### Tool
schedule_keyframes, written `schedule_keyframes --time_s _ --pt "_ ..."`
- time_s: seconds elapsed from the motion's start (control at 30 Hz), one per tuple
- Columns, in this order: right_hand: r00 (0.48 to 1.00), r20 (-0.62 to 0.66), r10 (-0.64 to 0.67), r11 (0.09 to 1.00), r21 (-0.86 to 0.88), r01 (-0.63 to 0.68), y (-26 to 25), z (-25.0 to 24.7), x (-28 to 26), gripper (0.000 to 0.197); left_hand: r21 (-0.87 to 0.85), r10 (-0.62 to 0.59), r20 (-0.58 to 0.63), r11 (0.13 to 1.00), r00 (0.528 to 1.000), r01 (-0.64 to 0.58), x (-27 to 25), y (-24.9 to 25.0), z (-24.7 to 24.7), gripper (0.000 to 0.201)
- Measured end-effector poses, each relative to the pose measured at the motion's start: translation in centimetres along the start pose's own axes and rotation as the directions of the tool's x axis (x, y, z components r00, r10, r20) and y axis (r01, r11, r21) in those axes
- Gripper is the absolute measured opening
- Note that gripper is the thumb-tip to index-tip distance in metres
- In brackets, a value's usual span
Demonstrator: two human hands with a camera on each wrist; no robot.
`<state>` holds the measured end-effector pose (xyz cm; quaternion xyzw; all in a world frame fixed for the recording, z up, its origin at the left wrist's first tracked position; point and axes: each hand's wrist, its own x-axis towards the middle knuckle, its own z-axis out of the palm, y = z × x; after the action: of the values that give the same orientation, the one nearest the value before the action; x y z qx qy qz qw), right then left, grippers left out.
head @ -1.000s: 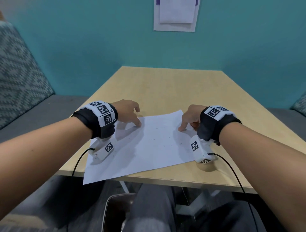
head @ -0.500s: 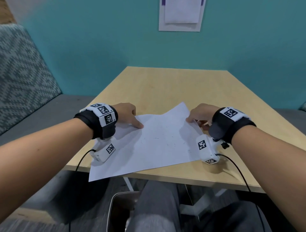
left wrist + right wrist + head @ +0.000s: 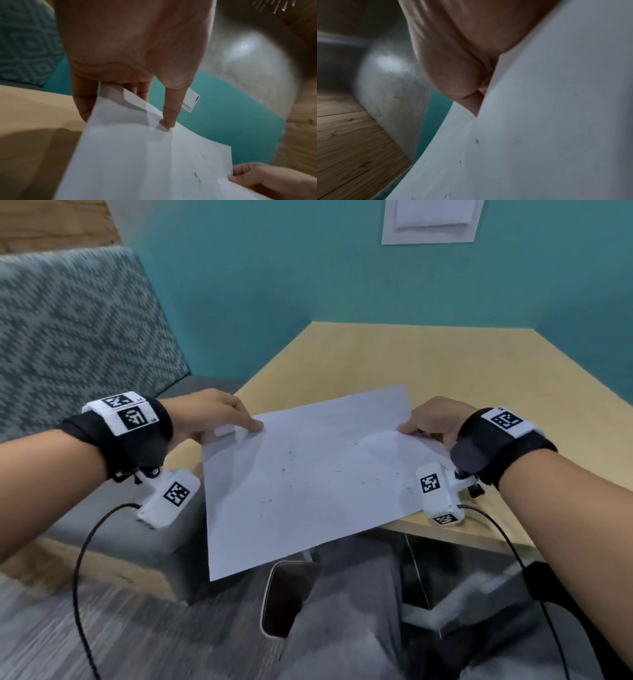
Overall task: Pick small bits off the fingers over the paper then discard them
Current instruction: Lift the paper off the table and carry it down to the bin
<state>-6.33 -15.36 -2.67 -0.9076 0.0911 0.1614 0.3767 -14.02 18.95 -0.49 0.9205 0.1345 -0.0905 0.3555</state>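
A white sheet of paper point(image 3: 308, 481) is held up off the tan table point(image 3: 445, 364), tilted toward me, with small dark bits point(image 3: 291, 455) scattered on it. My left hand point(image 3: 219, 419) pinches its far left corner, thumb on top and fingers beneath; the left wrist view shows the paper point(image 3: 145, 155) with that corner folded under the thumb point(image 3: 169, 108). My right hand point(image 3: 431, 422) pinches the far right edge. In the right wrist view the paper point(image 3: 556, 121) covers most of the right hand point(image 3: 453, 60).
A dark bin point(image 3: 287, 597) with a pale rim stands on the floor below the sheet's near corner, beside my grey-trousered legs point(image 3: 359, 628). A patterned bench seat point(image 3: 75, 337) is at left. A teal wall point(image 3: 274, 285) stands behind the table. Cables hang from both wrist cameras.
Both hands went from pressing on the flat sheet to pinching its far corners and lifting it off the table, carrying it left and toward me over the table edge.
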Motion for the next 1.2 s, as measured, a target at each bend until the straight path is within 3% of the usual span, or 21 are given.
schedule_keyframes --time_s 0.13,0.27,0.37,0.5,0.73,0.93,1.03,1.13,1.2 --pt "1.000 0.029 -0.011 1.000 -0.023 0.011 -0.8 1.9 -3.1 0.038 -0.220 -0.078 -0.040 0.973 0.996 0.067 -3.5 -2.8 -0.6 0.020" --pt "0.997 0.076 -0.032 0.999 0.020 0.031 -1.8 4.4 -6.4 0.034 -0.335 -0.121 -0.058 0.937 0.991 0.095 -6.7 -5.6 -1.2 0.026" --pt "0.989 0.137 -0.063 0.994 0.094 0.051 -2.4 6.5 -8.8 0.022 -0.356 -0.156 -0.058 0.926 0.986 0.126 -9.2 -7.8 -1.7 0.026" --pt "0.966 0.248 -0.080 0.978 0.207 0.028 -1.4 9.4 -12.2 0.009 -0.324 -0.211 0.071 0.919 0.975 0.223 -12.6 -11.2 -2.5 0.026" --pt "0.940 0.319 -0.120 0.961 0.274 0.030 2.8 14.8 -16.7 0.009 -0.252 -0.295 0.180 0.908 0.938 0.334 -16.8 -16.5 -2.6 0.026" --pt "0.916 0.399 -0.035 0.985 0.167 -0.034 5.9 22.9 -13.5 0.037 -0.274 -0.341 0.164 0.886 0.926 0.374 -16.9 -20.0 -0.7 0.024" --pt "0.909 0.417 -0.001 0.984 0.162 -0.073 5.5 25.6 -10.7 0.039 -0.371 -0.386 0.118 0.837 0.915 0.401 -15.6 -22.3 0.6 0.034" --pt "0.901 0.433 0.028 0.984 0.144 -0.100 5.3 27.8 -6.9 0.040 -0.568 -0.471 0.067 0.707 0.880 0.421 -13.6 -25.0 1.8 0.053" --pt "0.882 0.471 -0.006 0.988 0.141 -0.069 5.3 29.0 -4.5 0.034 -0.641 -0.514 0.107 0.619 0.851 0.455 -12.4 -26.5 2.7 0.047"
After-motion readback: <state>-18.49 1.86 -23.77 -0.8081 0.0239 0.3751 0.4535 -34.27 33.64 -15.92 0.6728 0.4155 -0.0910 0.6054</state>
